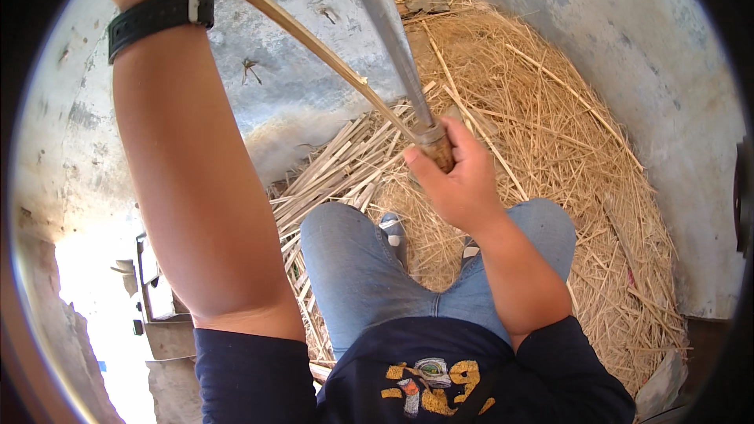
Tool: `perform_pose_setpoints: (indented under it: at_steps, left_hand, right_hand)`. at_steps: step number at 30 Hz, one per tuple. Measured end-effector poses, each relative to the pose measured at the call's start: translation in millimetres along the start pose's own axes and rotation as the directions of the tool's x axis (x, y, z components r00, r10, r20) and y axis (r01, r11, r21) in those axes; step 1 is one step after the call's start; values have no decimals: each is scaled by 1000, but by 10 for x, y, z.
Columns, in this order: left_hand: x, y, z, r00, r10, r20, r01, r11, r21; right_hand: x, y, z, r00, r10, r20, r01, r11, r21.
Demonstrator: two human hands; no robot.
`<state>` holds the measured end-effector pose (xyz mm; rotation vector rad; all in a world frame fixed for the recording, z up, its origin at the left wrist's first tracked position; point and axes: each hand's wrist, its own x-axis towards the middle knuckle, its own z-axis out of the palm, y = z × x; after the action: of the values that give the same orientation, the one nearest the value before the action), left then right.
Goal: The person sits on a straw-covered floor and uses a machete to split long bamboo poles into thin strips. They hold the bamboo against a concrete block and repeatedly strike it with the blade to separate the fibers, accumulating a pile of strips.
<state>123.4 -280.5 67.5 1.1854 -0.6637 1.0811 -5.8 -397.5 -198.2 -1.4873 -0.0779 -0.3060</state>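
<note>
Our left forearm [192, 165] looms, fingers unseen; right fingers [424, 169] wrap the knife handle [443, 157]; the bamboo strip [292, 25] looks springy, best end-held.

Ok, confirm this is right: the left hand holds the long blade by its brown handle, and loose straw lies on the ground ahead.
The hand is wrong: the head view shows the right hand gripping the long blade by its brown handle. The rest stands: loose straw does lie on the ground ahead.
</note>
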Motion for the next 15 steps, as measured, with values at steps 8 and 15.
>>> perform_pose_setpoints:
  at_steps: [8,15]
  left_hand:
    - [316,-97,-32,993,-95,-69,102,989,106]
    - [456,-276,-117,999,-14,-44,23,976,217]
  right_hand:
    - [-32,-293,33,925,-308,-222,334,938,90]
    - [41,256,326,991,93,99,-30,860,-509]
